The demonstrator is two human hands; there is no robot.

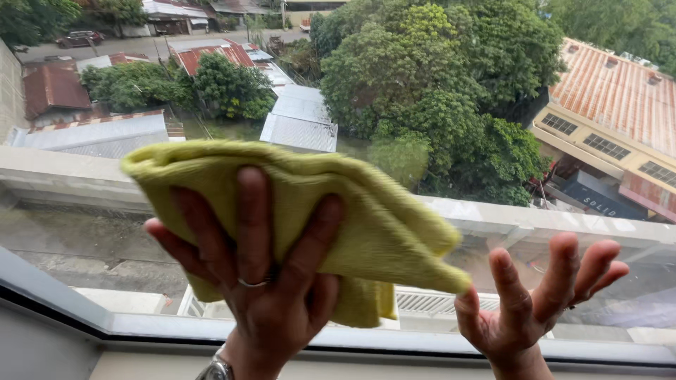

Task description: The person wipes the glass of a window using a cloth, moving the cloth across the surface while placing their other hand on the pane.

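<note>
Left hand (264,295) presses a yellow cloth (310,211) flat against the window glass (84,232); right hand (542,295) spread, holding nothing.

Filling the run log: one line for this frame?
left hand: presses yellow cloth on window glass | right hand: open, flat on glass

The folded yellow-green cloth (366,218) looks like soft microfibre — matt, with a fine ribbed weave and a slightly fuzzy edge. On the left hand (260,295) pressing it sits a thin silver-coloured metal ring (253,283), polished and glinting, and a metal watch band (215,368) with a dull shine. The clear window glass (84,232) is smooth, faintly hazed. The grey window frame (56,299) appears smooth and satin — metal or plastic, hard to tell.
</note>
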